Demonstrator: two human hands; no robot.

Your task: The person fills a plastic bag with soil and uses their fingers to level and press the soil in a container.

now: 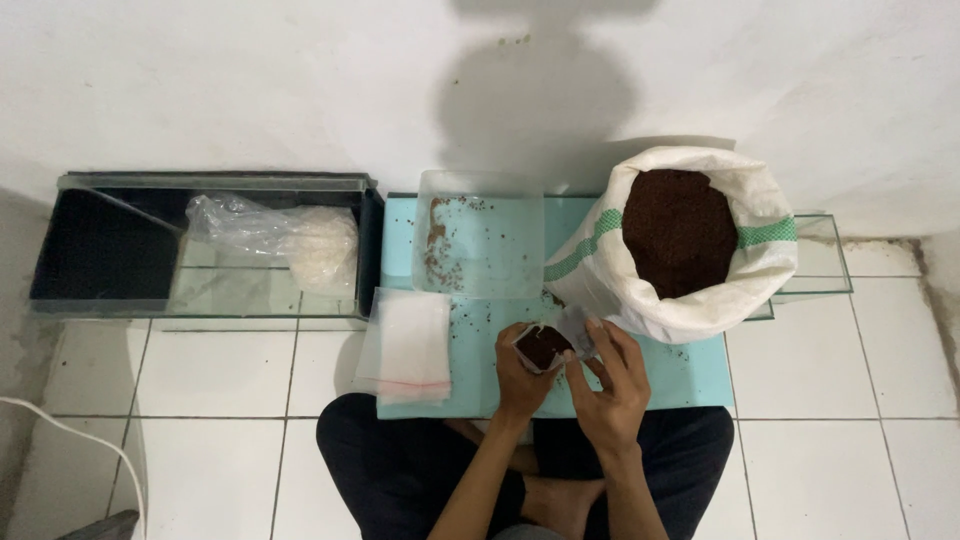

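Observation:
Both hands hold a small clear plastic pouch point(545, 346) part filled with dark brown granules, above a light blue board point(690, 375). My left hand point(518, 375) grips the pouch's left side. My right hand point(612, 378) pinches its right edge with the fingers. Just behind stands a white woven sack point(610, 285) with a green stripe, rolled open and full of the same brown granules point(680, 228). A stack of empty clear zip pouches point(405, 345) lies to the left on the board.
A clear plastic tub point(480, 245) speckled with granules stands behind the hands. A glass tank point(200, 245) at the left holds a crumpled plastic bag point(290, 238). Another glass tank point(822, 262) sits behind the sack. My crossed legs rest on white floor tiles; a white cable point(75, 435) runs at lower left.

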